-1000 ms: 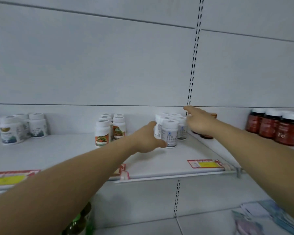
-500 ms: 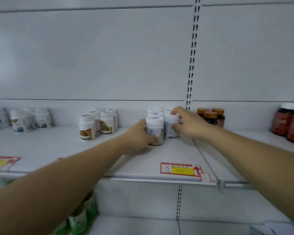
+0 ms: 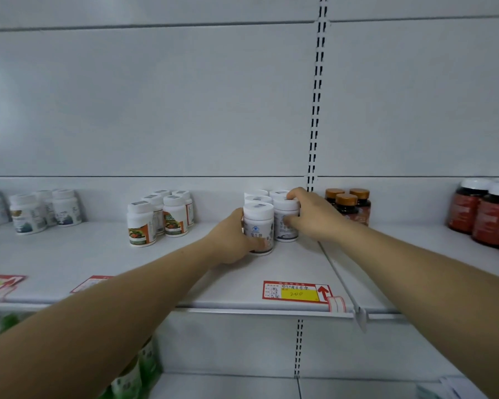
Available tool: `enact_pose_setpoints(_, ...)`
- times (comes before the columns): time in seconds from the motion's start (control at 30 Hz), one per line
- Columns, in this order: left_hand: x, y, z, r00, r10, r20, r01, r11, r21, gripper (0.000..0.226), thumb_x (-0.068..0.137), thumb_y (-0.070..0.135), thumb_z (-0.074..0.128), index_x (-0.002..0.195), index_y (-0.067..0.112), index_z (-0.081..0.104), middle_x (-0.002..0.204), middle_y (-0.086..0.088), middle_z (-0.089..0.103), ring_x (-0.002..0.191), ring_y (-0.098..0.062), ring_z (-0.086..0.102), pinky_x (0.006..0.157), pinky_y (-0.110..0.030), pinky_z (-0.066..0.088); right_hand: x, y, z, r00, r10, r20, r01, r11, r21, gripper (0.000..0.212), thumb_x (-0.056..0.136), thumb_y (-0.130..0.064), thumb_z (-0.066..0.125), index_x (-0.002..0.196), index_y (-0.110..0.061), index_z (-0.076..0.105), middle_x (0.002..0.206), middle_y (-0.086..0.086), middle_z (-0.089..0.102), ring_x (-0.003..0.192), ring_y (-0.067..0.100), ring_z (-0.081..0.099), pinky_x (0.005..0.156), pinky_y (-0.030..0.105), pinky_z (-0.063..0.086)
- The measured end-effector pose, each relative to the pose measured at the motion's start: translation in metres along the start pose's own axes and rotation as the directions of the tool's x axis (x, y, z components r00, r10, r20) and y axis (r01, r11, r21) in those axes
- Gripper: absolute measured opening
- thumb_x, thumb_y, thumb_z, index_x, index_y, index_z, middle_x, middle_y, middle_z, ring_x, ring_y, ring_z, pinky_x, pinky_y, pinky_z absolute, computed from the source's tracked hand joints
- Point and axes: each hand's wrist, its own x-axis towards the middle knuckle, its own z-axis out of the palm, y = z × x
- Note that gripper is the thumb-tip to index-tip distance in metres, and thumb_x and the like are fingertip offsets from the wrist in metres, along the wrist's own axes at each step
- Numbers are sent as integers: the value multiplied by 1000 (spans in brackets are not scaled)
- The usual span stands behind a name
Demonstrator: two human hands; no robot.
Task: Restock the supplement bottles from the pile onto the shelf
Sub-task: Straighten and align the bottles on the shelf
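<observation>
A cluster of white supplement bottles stands on the white shelf (image 3: 185, 283) near its right divider. My left hand (image 3: 232, 240) grips the front left white bottle (image 3: 258, 223), thumb across its label. My right hand (image 3: 314, 216) is wrapped around the white bottle beside it (image 3: 284, 218), fingers over its cap. Three more white-capped bottles (image 3: 257, 197) stand behind these two. Both held bottles are upright and rest on the shelf surface. The pile is out of view.
White bottles with orange labels (image 3: 156, 220) stand left of my hands, more white bottles (image 3: 43, 211) at the far left. Brown bottles with orange caps (image 3: 347, 203) sit right of the divider, red-labelled jars (image 3: 484, 211) at the far right. A red-yellow price tag (image 3: 296, 292) marks the shelf edge.
My right hand moved from the back wall onto the right front bottle and now holds it. My left hand stays on the front left bottle. The view has shifted slightly to the left.
</observation>
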Motion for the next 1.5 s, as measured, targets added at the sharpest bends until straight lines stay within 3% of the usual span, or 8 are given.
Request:
enact_pose_setpoints(0.37, 6, 36, -34, 988, 155, -22, -147, 966, 215, 84, 80, 45, 67, 147, 27, 20, 152, 1, 28, 134, -20, 35, 96, -28, 32, -9, 0, -54, 989, 48, -138, -68, 987, -147, 63, 88, -44, 59, 143, -26, 35, 144, 6, 39, 126, 24, 43, 92, 29, 33)
enact_pose_setpoints(0.7, 0, 87, 19, 939, 330, 99, -345, 910, 230, 77, 81, 41, 68, 145, 23, 29, 152, 2, 28, 133, -17, 34, 92, -21, 23, -47, 46, -94, 967, 208, -149, -235, 953, -192, 69, 90, -49, 55, 147, -19, 31, 151, 7, 33, 136, 26, 33, 104, 33, 30)
enact_pose_setpoints(0.8, 3, 94, 47, 933, 327, 148, -351, 917, 187, 67, 82, 35, 69, 140, 21, 37, 145, 0, 39, 113, -10, 46, 84, -7, 28, -51, 62, -96, 968, 218, -126, -238, 956, -173, 66, 92, -41, 55, 148, -17, 29, 153, 6, 30, 138, 25, 31, 105, 32, 29)
enact_pose_setpoints(0.9, 15, 100, 73, 946, 273, 173, -291, 953, 88, 61, 82, 27, 70, 135, 19, 41, 124, 4, 54, 71, 6, 42, 51, 3, 33, -47, 82, -94, 978, 193, -84, -204, 964, -168, 61, 92, -36, 56, 144, -14, 33, 148, 10, 36, 130, 28, 39, 98, 34, 35)
enact_pose_setpoints(1.07, 44, 110, 107, 981, 137, 140, -130, 990, -57, 45, 81, 9, 71, 85, 39, 37, 62, 24, 47, 51, 27, 44, 45, 7, 30, -25, 122, -92, 992, 127, 27, -121, 981, -150, 70, 91, -34, 59, 149, -19, 22, 151, 9, 29, 133, 28, 36, 98, 32, 34)
enact_pose_setpoints(1.17, 59, 108, 122, 993, 68, 94, -56, 991, -121, 46, 78, 12, 73, 78, 38, 35, 78, 25, 46, 60, 18, 50, 46, 4, 34, -5, 140, -92, 995, 58, 75, -46, 988, -148, 69, 90, -29, 59, 148, -22, 24, 150, 10, 30, 132, 29, 37, 98, 32, 34)
enact_pose_setpoints(1.3, 73, 103, 136, 1000, 5, 18, -4, 998, -66, 41, 73, 22, 78, 95, 37, 47, 95, 18, 60, 86, 2, 58, 66, -6, 40, 11, 157, -88, 993, -62, 99, 71, 994, -88, 45, 85, -27, 63, 127, -26, 46, 121, 7, 50, 110, 26, 52, 82, 31, 41)
enact_pose_setpoints(1.5, 76, 103, 140, 996, -79, -37, 79, 997, 9, 57, 77, 32, 74, 122, 24, 41, 113, 7, 57, 96, -7, 56, 83, -19, 41, 20, 166, -82, 992, -114, 46, 116, 992, -53, 29, 85, -21, 60, 108, -24, 44, 102, 6, 60, 87, 24, 53, 68, 32, 39)
